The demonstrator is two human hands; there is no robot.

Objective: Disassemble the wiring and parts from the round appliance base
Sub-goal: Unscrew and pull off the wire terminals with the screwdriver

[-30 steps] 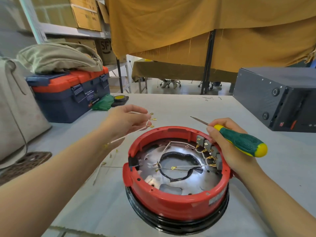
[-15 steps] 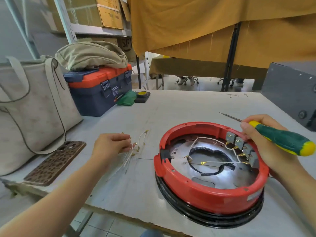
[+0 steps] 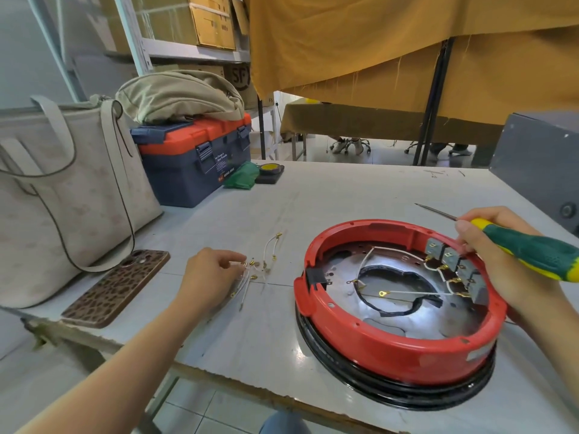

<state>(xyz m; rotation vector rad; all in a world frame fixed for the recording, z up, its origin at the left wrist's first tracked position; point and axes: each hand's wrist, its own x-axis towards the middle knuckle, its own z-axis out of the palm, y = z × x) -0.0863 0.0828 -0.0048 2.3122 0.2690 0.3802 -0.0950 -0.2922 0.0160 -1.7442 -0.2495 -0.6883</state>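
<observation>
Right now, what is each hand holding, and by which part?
Right hand grips the green-and-yellow screwdriver by its handle. Left hand pinches the loose white wires near their terminals.

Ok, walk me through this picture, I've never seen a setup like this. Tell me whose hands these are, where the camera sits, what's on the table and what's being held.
No machine here: a person works with bare hands, filmed by a camera on their head that looks down at the table. The left hand touches a bunch of loose white wires lying on the table. The right hand grips a green and yellow screwdriver and rests on the rim of the red round base, which has wires inside. Off to the left lie a phone, a bag and a toolbox.
</observation>
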